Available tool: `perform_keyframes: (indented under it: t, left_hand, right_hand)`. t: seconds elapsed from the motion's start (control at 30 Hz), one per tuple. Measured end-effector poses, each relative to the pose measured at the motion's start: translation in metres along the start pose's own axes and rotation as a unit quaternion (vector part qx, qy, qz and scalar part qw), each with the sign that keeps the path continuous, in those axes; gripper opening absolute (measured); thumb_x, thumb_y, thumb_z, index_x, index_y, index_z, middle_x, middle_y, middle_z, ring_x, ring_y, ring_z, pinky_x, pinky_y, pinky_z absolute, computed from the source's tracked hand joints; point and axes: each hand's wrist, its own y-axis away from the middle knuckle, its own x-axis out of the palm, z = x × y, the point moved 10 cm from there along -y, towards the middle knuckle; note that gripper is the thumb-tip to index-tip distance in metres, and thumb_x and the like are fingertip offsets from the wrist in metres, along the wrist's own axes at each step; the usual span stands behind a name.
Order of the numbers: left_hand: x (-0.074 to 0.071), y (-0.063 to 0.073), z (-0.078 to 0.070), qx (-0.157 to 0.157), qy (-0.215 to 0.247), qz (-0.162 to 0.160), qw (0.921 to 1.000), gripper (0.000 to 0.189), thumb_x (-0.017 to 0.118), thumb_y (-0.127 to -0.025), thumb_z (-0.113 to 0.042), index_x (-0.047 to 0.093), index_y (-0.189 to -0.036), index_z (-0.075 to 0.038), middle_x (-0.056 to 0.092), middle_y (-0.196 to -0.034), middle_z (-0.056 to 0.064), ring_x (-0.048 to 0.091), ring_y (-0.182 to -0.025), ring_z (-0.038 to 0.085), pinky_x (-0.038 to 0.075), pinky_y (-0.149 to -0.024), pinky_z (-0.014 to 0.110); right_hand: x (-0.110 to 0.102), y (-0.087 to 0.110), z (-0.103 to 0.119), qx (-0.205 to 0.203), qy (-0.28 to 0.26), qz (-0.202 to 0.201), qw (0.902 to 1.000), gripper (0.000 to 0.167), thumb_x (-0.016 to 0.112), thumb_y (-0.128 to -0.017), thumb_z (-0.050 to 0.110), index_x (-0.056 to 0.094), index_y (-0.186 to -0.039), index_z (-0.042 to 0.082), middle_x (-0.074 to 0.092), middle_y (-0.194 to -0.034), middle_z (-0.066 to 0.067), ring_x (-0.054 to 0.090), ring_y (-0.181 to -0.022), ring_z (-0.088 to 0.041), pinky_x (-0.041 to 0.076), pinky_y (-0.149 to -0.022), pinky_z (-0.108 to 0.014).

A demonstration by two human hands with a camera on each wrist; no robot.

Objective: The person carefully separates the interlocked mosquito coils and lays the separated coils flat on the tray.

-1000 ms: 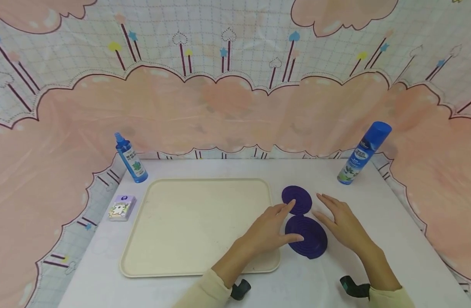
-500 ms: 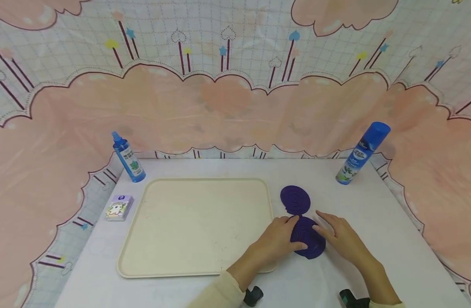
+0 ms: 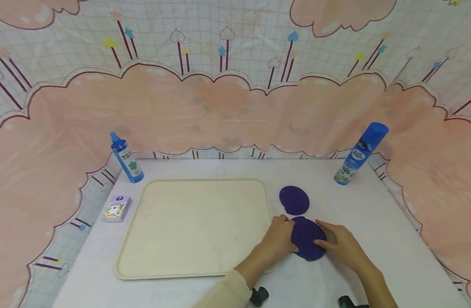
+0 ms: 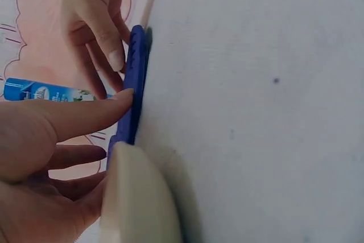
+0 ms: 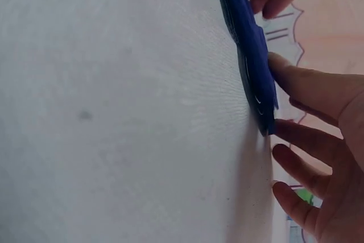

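Note:
A dark purple round disc with concentric ridges and a small tab [image 3: 307,239] lies on the white table between both hands. My left hand [image 3: 277,239] grips its left edge, the thumb against the near side and the fingers curled at the far side. On the opposite edge, my right hand [image 3: 346,247] has its thumb on the top and its index finger by the rim. Seen side-on in the right wrist view, the disc [image 5: 253,49] is thin, with a dark shadow under it. A smaller matching disc [image 3: 294,200] lies just behind.
To the left sits a large cream tray [image 3: 191,226], its right rim close to my left wrist. A blue spray bottle [image 3: 127,158] and a small purple-and-white pack [image 3: 117,208] stand beyond its left side. At the back right is a blue aerosol can [image 3: 361,154].
My left hand has come down from over the smaller disc to the larger one's left edge. My right hand has moved nearer and lower, reaching the right edge. The smaller disc stays put.

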Motion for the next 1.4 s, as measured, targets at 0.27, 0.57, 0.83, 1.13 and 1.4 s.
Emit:
perform_keyframes:
  t: [0.27, 0.57, 0.83, 1.13, 1.4]
  left_hand:
    - [0.002, -0.006, 0.000, -0.001, 0.011, -0.008, 0.9999, 0.065, 0.099, -0.061, -0.028, 0.074, -0.117, -0.006, 0.067, -0.122, 0.006, 0.059, -0.104, 0.021, 0.052, -0.095, 0.024]
    - [0.007, -0.010, 0.005, -0.011, 0.045, 0.005, 0.9989, 0.071, 0.100, -0.059, -0.024, 0.071, -0.122, -0.007, 0.066, -0.124, 0.006, 0.058, -0.109, 0.019, 0.052, -0.100, 0.025]
    - [0.011, -0.011, 0.008, -0.017, 0.056, 0.016, 0.9982, 0.070, 0.099, -0.061, -0.023, 0.070, -0.124, -0.012, 0.063, -0.126, 0.004, 0.055, -0.114, 0.018, 0.050, -0.103, 0.025]
    - [0.009, -0.010, 0.005, -0.005, 0.070, 0.015, 0.9974, 0.068, 0.099, -0.061, -0.020, 0.071, -0.122, -0.012, 0.061, -0.126, 0.004, 0.058, -0.114, 0.018, 0.051, -0.104, 0.026]
    - [0.010, -0.009, 0.004, -0.008, 0.071, 0.031, 0.9970, 0.068, 0.098, -0.064, -0.021, 0.069, -0.125, -0.013, 0.064, -0.126, 0.005, 0.057, -0.118, 0.019, 0.049, -0.107, 0.026]
  right_hand:
    - [-0.001, 0.002, 0.001, -0.006, -0.016, -0.004, 0.9998, 0.061, 0.083, -0.083, 0.019, 0.061, -0.137, 0.000, 0.065, -0.137, -0.024, 0.058, -0.129, -0.048, 0.044, -0.108, -0.067]
    - [-0.008, 0.004, 0.003, -0.021, -0.028, -0.040, 0.9986, 0.061, 0.087, -0.077, 0.015, 0.065, -0.133, 0.006, 0.068, -0.130, -0.018, 0.064, -0.121, -0.041, 0.052, -0.103, -0.058]
    - [-0.005, 0.003, -0.002, -0.009, -0.063, -0.023, 0.9977, 0.064, 0.087, -0.077, 0.010, 0.062, -0.136, 0.003, 0.068, -0.130, -0.021, 0.070, -0.108, -0.035, 0.061, -0.083, -0.023]
    - [-0.006, 0.004, -0.003, 0.000, -0.079, -0.017, 0.9967, 0.061, 0.086, -0.079, 0.010, 0.062, -0.135, 0.004, 0.066, -0.132, -0.022, 0.069, -0.109, -0.036, 0.063, -0.085, -0.035]
    - [-0.003, 0.003, -0.005, 0.013, -0.087, -0.001, 0.9961, 0.061, 0.085, -0.081, 0.013, 0.061, -0.137, 0.003, 0.069, -0.128, -0.022, 0.070, -0.107, -0.033, 0.060, -0.084, -0.022]
